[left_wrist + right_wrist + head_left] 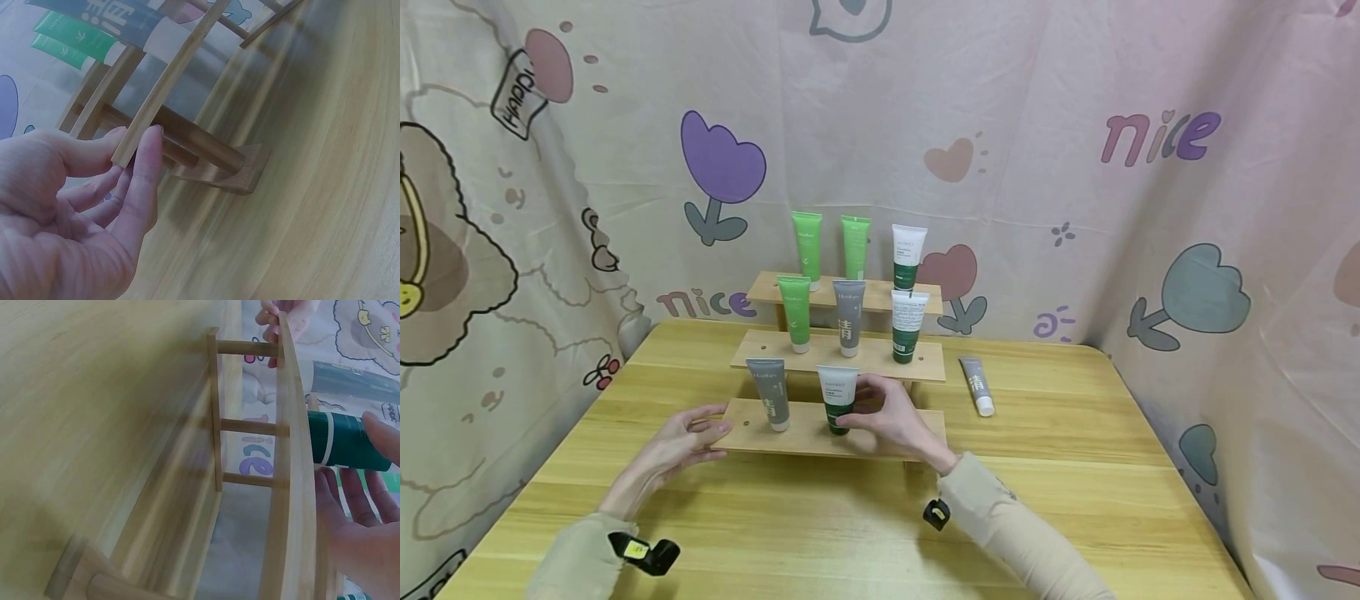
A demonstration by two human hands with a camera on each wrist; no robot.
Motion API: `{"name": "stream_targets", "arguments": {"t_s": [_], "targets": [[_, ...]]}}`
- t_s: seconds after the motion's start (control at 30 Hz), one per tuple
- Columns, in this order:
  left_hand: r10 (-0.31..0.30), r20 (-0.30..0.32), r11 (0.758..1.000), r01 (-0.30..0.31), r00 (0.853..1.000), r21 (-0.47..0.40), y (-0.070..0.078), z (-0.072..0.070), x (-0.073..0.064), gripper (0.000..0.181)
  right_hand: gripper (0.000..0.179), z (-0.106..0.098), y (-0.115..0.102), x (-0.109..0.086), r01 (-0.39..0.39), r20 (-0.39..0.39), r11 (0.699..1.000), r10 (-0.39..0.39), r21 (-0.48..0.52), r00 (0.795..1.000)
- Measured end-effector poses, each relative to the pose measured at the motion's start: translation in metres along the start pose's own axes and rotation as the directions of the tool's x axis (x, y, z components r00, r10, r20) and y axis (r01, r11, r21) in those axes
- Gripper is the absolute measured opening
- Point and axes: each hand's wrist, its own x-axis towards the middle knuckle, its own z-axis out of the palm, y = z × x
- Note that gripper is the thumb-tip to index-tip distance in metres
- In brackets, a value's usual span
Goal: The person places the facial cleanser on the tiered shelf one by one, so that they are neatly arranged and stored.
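My right hand (891, 414) holds a white and dark green squeeze tube (838, 392) between thumb and fingers, its cap down at the lowest step of a wooden three-step display rack (880, 446). In the right wrist view the tube's green lower part (350, 439) stands against the step board. My left hand (688, 437) grips the left end of that same board, thumb on top and fingers beneath, as the left wrist view shows at the board's end (134, 140). A grey tube (771, 393) stands on the board between the two hands.
Behind, the middle step bears a green tube (795, 312), a grey tube (849, 317) and a white-green tube (907, 325). The top step carries two green tubes (808, 246) and another white-green tube (907, 254). Another grey tube (977, 386) lies on the table right of the rack.
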Motion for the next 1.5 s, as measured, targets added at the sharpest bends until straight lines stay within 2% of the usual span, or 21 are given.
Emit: {"name": "stream_targets", "arguments": {"t_s": [0.13, 0.37, 0.57, 0.7, 0.9, 1.23, 1.37, 1.5], "targets": [[-0.007, -0.004, 1.000, 0.007, 1.000, 0.004, 0.000, 0.000, 0.000, 0.073, 0.041, -0.006, -0.001, -0.001, 0.043, -0.009, 0.999, -0.043, 0.027, 0.999], [-0.007, -0.006, 1.000, 0.007, 1.000, 0.010, 0.001, -0.001, -0.001, 0.073, 0.036, -0.018, 0.002, -0.004, 0.136, -0.045, 0.982, -0.131, 0.130, 0.990], [-0.009, -0.006, 1.000, 0.009, 1.000, 0.008, 0.000, -0.001, 0.000, 0.073, 0.036, -0.034, 0.006, -0.011, 0.160, -0.109, 0.982, -0.149, 0.098, 0.983], [-0.008, -0.006, 1.000, 0.008, 1.000, 0.004, 0.000, -0.001, 0.000, 0.073, 0.037, -0.047, 0.011, -0.017, 0.192, -0.166, 0.977, -0.175, 0.091, 0.970], [-0.006, -0.005, 1.000, 0.006, 1.000, 0.002, 0.000, -0.001, 0.000, 0.073, 0.030, -0.068, 0.022, -0.026, 0.229, -0.278, 0.969, -0.196, 0.092, 0.940], [-0.003, -0.001, 1.000, 0.003, 1.000, 0.001, -0.001, -0.001, 0.000, 0.073, 0.032, -0.105, 0.055, -0.040, 0.165, -0.474, 0.985, -0.124, 0.045, 0.872], [-0.009, -0.003, 1.000, 0.009, 1.000, -0.003, -0.001, -0.001, 0.000, 0.073, 0.032, -0.119, 0.068, -0.048, 0.123, -0.525, 0.992, -0.089, 0.030, 0.846], [-0.007, -0.004, 1.000, 0.007, 1.000, -0.004, -0.001, -0.001, 0.000, 0.073, 0.035, -0.132, 0.080, -0.057, 0.053, -0.552, 0.998, -0.034, 0.019, 0.833]]}}
